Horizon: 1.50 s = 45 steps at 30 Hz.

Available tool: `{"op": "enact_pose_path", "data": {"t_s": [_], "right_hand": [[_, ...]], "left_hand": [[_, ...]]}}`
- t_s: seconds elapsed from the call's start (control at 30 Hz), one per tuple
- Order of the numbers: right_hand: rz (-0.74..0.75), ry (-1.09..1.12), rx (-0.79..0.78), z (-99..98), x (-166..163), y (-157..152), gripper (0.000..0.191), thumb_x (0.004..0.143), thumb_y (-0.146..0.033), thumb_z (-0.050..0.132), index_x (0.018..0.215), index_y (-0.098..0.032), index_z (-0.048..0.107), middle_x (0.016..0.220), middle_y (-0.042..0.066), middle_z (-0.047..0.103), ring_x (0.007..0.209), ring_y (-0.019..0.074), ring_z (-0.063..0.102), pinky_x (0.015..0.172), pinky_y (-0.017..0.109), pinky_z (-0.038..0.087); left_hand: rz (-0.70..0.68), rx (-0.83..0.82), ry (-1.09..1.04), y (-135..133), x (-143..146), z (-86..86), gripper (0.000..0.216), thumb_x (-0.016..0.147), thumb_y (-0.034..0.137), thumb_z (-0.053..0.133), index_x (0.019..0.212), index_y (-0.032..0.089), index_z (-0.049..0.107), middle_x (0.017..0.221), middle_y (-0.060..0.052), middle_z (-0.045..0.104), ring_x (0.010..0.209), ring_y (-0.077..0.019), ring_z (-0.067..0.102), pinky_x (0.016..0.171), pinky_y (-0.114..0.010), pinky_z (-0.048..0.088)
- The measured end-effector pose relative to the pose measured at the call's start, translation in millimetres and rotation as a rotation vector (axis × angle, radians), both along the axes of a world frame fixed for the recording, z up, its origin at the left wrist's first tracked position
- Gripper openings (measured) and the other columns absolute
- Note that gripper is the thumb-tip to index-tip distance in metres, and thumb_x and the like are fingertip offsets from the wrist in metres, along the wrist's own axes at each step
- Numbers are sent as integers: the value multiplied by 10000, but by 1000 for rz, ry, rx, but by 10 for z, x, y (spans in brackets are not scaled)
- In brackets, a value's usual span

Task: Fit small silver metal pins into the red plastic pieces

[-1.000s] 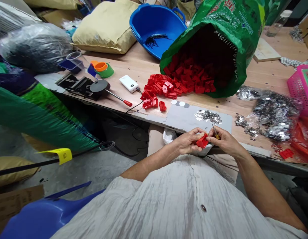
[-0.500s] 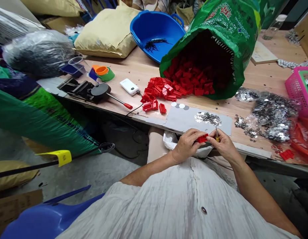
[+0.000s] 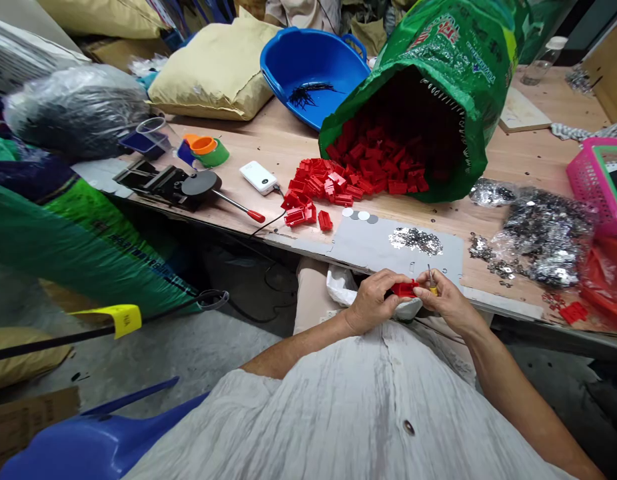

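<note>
Just off the table's front edge, my left hand [image 3: 372, 301] is closed on a red plastic part [image 3: 404, 289], gripping its left end. My right hand [image 3: 446, 300] has its thumb and fingertips at the part's other end. Tucked in those same right fingers is a small screwdriver [image 3: 433, 288] with a yellow handle, its thin metal shaft pointing up. Beyond the hands lies a grey mat [image 3: 361, 243] bearing a pile of small shiny metal pieces [image 3: 416, 240]. Whether a metal piece is pinched at the red part is too small to tell.
Red parts [image 3: 313, 183] spill from a green sack [image 3: 476, 113]. A blue basin [image 3: 313, 67] stands behind, with a white power bank [image 3: 259, 177] and a red-tipped lever tool [image 3: 203, 185] at left. Bagged metal pieces [image 3: 548, 233] and a pink basket [image 3: 591, 177] are at right.
Both hands have dropped slightly. The red part has turned a little and shows more of its length between them. The screwdriver has shifted slightly left in my right hand.
</note>
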State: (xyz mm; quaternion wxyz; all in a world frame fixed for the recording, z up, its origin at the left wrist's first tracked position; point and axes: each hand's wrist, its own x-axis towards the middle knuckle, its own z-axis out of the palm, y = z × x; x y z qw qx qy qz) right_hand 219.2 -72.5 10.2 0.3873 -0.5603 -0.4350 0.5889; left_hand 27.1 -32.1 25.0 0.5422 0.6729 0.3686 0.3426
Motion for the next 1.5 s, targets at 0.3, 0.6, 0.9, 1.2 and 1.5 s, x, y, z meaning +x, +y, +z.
{"op": "enact_pose_path", "data": {"t_s": [0.3,0.6,0.9,1.2,1.5], "right_hand": [[96,151,-80,-21,22,-24,410,802,-509,710,1008,-234,485,757,-58,442,551,72,328,502,229,252],[274,26,-14,119,-38,354,412,828,-554,646,1075,-246,529,724,-43,550,506,86,379,501,242,288],[203,-1160,391,44,-177,1183,197,927,-241,488,991,-224,674,1059,75,688,955,230,622,776,336,434],[335,-1268,326,88,-216,1483,65,863,-224,560,837,-215,619,937,62,672,843,214,606,681,309,380],[96,-574,390,52,-175,1214,180,857,-331,585,996,-221,616,907,28,675,775,171,610,717,308,455]], "left_hand": [[-56,20,-63,3,-97,-71,255,769,196,691,1018,229,733,1012,-84,704,982,-225,611,979,-377,451],[100,-263,-336,169,-224,-158,312,718,276,794,1001,179,706,967,-56,683,887,-154,634,851,-261,491],[231,-392,-540,351,-404,-299,527,756,264,772,1255,198,615,974,-38,690,882,-147,667,863,-310,556],[255,-358,-485,408,-452,-372,511,782,281,755,1262,192,604,968,-47,704,865,-147,684,865,-309,551],[364,66,-203,416,-359,-349,342,790,312,745,1092,185,646,1032,-58,645,906,-137,656,791,-256,582]]}}
